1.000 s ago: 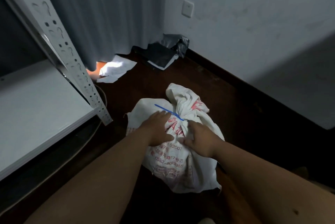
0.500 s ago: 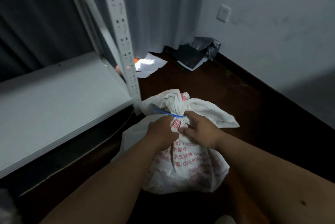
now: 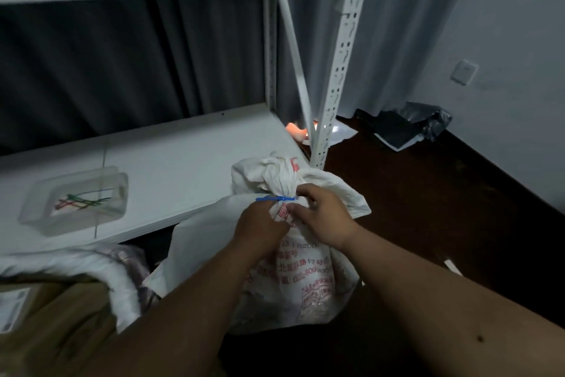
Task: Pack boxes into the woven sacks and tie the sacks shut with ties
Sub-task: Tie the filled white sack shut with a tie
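Holding the sack (image 3: 293,269) by its neck, both hands sit just below the blue tie (image 3: 276,198). The left hand (image 3: 260,228) has its fingers curled into the cloth under the tie's free tail, and the right hand (image 3: 321,217) pinches the bunched neck on the other side; each grip is clamped on the sack, not on the tie itself.

The main risk appears to be the tie slipping. If the band is not drawn fully tight, the gathered top (image 3: 269,173) could work loose through it once the sack is lifted or shifted, and the boxes inside would spill. A hard pull on the thin woven cloth beneath the grips could also tear it. The sack leans against the edge of the white shelf (image 3: 171,169), so a careless tug might topple it onto the dark floor (image 3: 428,208).

Spare ties lie in the clear tray (image 3: 73,202) on the shelf, well apart from the hands.
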